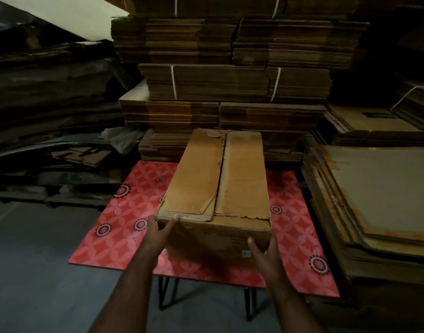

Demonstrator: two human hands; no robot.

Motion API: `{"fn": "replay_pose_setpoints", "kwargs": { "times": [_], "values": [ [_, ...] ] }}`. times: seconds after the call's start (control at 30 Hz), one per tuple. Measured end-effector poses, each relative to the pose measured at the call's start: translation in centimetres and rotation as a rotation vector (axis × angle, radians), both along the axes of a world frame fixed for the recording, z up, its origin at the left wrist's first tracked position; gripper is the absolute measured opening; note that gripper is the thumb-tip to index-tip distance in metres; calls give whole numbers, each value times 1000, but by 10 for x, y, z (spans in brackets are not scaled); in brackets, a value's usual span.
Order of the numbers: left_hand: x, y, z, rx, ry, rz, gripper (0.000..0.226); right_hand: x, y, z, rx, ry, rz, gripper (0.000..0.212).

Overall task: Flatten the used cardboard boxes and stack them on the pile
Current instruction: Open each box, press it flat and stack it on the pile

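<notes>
A long brown cardboard box (pixel 218 179) stands assembled on a red patterned table (pixel 124 212), its two top flaps closed with a gap down the middle and torn edges. My left hand (pixel 158 230) touches the box's near left corner with straight fingers and the thumb up on the top edge. My right hand (pixel 262 251) lies against the near right corner of the front face, fingers straight. A pile of flattened boxes (pixel 379 195) lies to the right of the table.
Tall strapped bundles of flat cardboard (pixel 230 80) rise directly behind the table. Dark heaps of cardboard (pixel 50 116) fill the left side, with a crumpled plastic bag (pixel 124 138) beside them. Grey floor (pixel 33 272) lies at the lower left. The table stands on thin black legs (pixel 165 294).
</notes>
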State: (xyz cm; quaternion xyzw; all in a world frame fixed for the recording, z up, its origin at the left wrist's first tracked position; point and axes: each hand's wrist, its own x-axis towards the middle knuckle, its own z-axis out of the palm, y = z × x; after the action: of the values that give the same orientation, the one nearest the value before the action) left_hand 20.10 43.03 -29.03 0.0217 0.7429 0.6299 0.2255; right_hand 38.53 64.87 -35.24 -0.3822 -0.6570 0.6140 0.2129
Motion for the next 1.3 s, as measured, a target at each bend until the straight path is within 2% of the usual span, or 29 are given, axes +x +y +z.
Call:
{"fn": "replay_pose_setpoints", "kwargs": {
  "times": [0.1,0.2,0.3,0.37,0.43,0.5,0.57,0.63,0.7,0.77,0.83,0.9,1.0,1.07,1.13,1.2,1.3],
  "values": [
    [-9,3,-9,158,-83,46,60,-11,2,8,-9,-37,-26,68],
    [-17,5,0,257,-116,85,39,-10,-8,33,133,-3,-69,63],
    [-29,-3,-9,321,-257,96,35,-15,-29,80,441,77,-115,76],
    [-31,-6,-22,351,-408,129,30,-31,-43,109,721,42,-138,74],
    [-27,-7,-36,384,-560,139,21,-54,-57,135,993,-91,-99,68],
    [-26,-10,-47,345,-634,92,17,-77,-73,145,1178,-275,30,68],
    [-29,-16,-53,221,-605,-1,13,-93,-91,132,1297,-427,182,70],
    [-37,-22,-53,65,-508,-135,14,-105,-107,111,1333,-519,272,68],
    [-47,-25,-49,-3,-412,-217,25,-115,-114,105,1345,-536,264,64],
    [-56,-24,-42,15,-335,-213,40,-121,-115,108,1349,-564,254,64],
    [-58,-25,-31,50,-273,-218,49,-120,-116,107,1337,-586,267,67],
    [-56,-24,-24,41,-176,-314,56,-118,-116,111,1287,-585,287,69],
    [-53,-22,-20,41,-28,-386,72,-111,-112,121,1187,-519,352,73],
    [-54,-18,-14,68,12,-383,84,-98,-107,125,1088,-421,225,84],
    [-53,-14,-8,88,22,-421,88,-77,-99,121,963,-329,-83,102],
    [-48,-8,-6,113,9,-456,78,-56,-87,103,651,-256,-313,119],
    [-34,0,-8,156,-27,-418,68,-35,-72,69,17,54,-240,122]
  ]
}}
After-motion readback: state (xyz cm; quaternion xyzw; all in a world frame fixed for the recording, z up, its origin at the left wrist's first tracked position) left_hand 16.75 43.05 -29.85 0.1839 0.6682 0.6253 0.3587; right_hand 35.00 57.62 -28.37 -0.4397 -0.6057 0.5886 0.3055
